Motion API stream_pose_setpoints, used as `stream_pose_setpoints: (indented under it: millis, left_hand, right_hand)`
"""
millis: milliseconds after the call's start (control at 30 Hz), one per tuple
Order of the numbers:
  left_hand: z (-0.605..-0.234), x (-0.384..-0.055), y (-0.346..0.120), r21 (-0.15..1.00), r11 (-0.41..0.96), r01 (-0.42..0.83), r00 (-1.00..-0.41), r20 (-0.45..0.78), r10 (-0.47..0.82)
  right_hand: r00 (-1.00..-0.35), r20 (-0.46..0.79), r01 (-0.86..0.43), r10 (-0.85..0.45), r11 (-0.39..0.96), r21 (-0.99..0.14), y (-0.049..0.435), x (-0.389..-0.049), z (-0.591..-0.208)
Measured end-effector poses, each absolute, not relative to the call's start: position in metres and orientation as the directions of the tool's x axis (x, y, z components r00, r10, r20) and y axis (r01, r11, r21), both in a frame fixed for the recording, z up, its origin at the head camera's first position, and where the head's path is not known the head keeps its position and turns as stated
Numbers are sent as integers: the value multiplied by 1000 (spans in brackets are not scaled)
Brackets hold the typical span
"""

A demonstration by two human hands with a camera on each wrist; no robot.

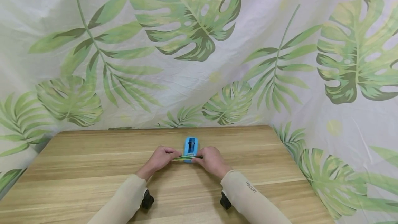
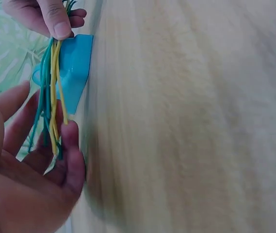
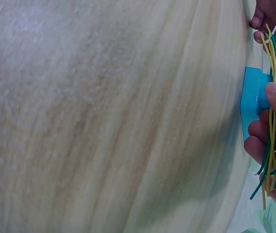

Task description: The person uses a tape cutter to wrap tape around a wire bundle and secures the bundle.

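A bundle of thin green and yellow wires (image 1: pixel 182 158) stretches between the two hands, over the near end of a blue tape dispenser (image 1: pixel 187 144). My right hand (image 1: pixel 212 161) pinches the bundle between thumb and fingers, and loose wire ends stick out past its fingers in the right wrist view. My left hand (image 2: pixel 40 174) cups the other ends of the wires (image 2: pixel 54 92), its fingers lightly bent beneath them. Its thumb stands off from the strands in the left wrist view. Behind the wires, the dispenser (image 3: pixel 250 99) rests on the table.
The wooden table (image 1: pixel 102 175) runs back to a hanging cloth (image 1: pixel 186 85) printed with green leaves. A dark wrist device (image 1: pixel 147 199) sits under the left sleeve and another device (image 1: pixel 225 200) under the right one.
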State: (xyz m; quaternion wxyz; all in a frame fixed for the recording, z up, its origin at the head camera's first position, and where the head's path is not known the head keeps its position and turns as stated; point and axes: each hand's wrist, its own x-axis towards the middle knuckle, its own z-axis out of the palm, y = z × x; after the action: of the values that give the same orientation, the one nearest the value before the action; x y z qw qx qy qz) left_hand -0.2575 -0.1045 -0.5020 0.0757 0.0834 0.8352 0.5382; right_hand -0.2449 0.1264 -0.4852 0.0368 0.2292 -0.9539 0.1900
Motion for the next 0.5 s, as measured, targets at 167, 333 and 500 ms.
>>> stream_pose_setpoints:
  millis: [167, 333, 500]
  left_hand:
    - [-498, -258, -97, 845, 517, 134, -974, 14, 228]
    - [-497, -259, -88, 824, 548, 142, -967, -1, 253]
    - [-498, -259, -82, 819, 558, 137, -975, 11, 224]
  right_hand:
    - [-856, 189, -515, -481, 825, -235, 127, -247, -487]
    - [-840, 198, -536, -505, 828, -161, 126, -248, -488]
    - [-834, 205, -544, -512, 824, -156, 127, -248, -489]
